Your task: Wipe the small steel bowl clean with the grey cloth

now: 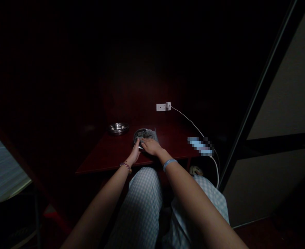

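Observation:
A round metal dish (pixel 134 136) is near the front of the dark red table, with a grey cloth (pixel 150 134) bunched in and over it. My left hand (pixel 134 154) grips the near left edge of the dish, its thumb showing and its other fingers mostly hidden. My right hand (pixel 152 146) presses the cloth against the inside of the dish, fingers bent over the fabric. Further back on the left sits a small stack of shiny metal dishes (pixel 118 128), apart from both hands.
The red table (pixel 103 157) meets a dark wall bearing a white socket plate (pixel 160 107). From its charger (pixel 168 105), a white cable (pixel 191 121) runs right to a blurred-out blue item (pixel 200 146) at the table's right edge. My knees in checked trousers (pixel 147 186) are under the front edge.

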A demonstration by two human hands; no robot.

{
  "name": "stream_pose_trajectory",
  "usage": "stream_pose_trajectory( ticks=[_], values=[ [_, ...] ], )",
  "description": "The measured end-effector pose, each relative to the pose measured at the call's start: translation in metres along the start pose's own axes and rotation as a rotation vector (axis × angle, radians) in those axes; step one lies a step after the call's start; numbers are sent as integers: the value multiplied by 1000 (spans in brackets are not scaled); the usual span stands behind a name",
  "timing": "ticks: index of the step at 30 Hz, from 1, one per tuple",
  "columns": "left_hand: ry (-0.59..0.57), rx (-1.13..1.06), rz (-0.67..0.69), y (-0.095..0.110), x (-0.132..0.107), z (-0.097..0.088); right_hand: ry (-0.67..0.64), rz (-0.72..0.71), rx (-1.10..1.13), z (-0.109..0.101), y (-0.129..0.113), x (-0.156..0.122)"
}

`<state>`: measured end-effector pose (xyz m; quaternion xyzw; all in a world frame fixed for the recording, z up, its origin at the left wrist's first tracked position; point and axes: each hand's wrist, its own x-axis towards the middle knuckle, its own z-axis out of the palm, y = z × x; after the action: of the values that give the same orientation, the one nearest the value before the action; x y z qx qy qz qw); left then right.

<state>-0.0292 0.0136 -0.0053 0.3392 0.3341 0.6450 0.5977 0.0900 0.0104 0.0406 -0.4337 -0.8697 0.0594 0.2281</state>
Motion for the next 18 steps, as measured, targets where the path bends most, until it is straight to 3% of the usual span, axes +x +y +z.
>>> stream_pose_trajectory(
  ticks=[11, 18],
  values=[
    [-7, 21, -37, 2, 1, 1, 1, -99, -194, -9, 4, -11],
    [-1, -48, -6, 4, -3, 1, 115, -78, -275, -13, 1, -7]
  ],
)
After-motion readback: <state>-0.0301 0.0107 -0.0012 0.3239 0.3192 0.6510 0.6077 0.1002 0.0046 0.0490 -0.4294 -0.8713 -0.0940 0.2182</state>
